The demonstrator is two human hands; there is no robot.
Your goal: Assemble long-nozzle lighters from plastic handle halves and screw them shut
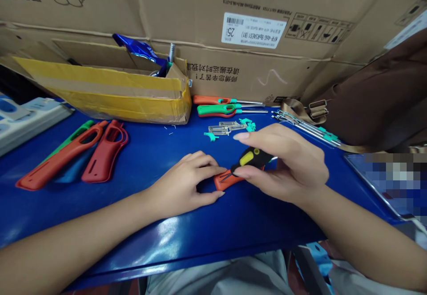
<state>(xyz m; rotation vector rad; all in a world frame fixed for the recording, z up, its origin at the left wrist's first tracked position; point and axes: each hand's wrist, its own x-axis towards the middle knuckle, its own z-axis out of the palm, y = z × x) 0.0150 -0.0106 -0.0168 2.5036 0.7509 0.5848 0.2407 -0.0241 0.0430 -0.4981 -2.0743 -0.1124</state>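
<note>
An orange utility lighter lies on the blue table in front of me. My left hand pinches its near end between thumb and fingers, steadying it against the tabletop. A small screwdriver with a black and yellow handle is in my right hand, gripped by thumb and fingers. Its thin shaft points down to the left, with the tip at the lighter's body; whether it sits in a screw I cannot tell. My right hand and the screwdriver cover most of the lighter's far part.
Empty lighter shells, one orange and one red, lie left. Assembled lighters sit behind, near clear fuel tanks and teal triggers. Metal tubes with wires lie right. A yellow-taped carton stands at the back.
</note>
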